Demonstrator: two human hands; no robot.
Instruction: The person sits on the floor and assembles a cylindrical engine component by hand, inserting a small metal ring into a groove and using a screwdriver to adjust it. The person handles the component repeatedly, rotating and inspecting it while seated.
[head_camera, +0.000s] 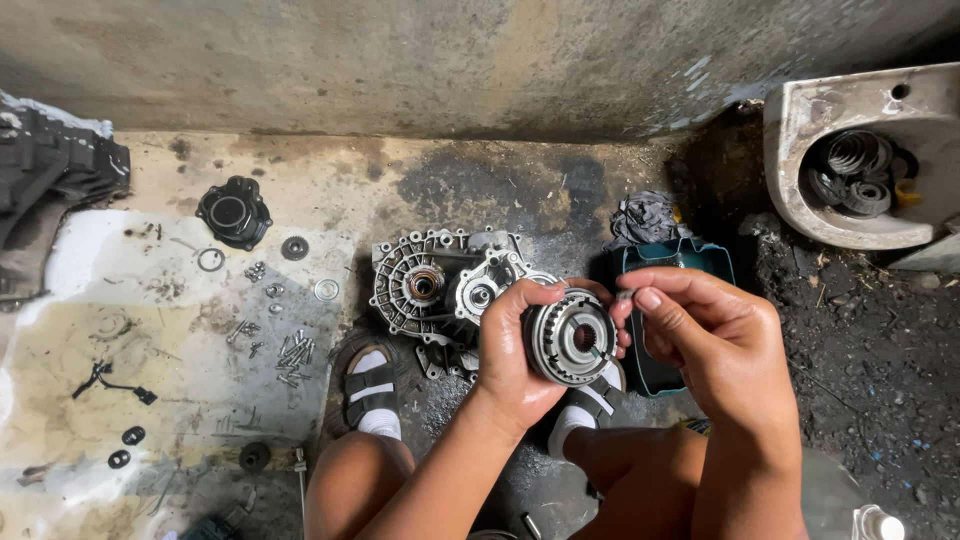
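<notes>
My left hand (507, 350) grips a round toothed metal hub (572, 338) from its left side, holding it up face-on above my knees. My right hand (705, 335) is at the hub's right edge, with thumb and forefinger pinching a small grey piece (626, 294) against its rim. Just behind the hub, an aluminium gearbox casing (435, 283) lies on the stained concrete floor. My feet in strapped sandals (370, 385) rest on either side below it.
Loose bolts (290, 352), washers and a small gear (294, 247) lie on a pale sheet at left, with a black round cover (234, 211). A teal tray (685, 258) and a rag sit behind my hands. A broken white basin (830, 215) at right holds gears.
</notes>
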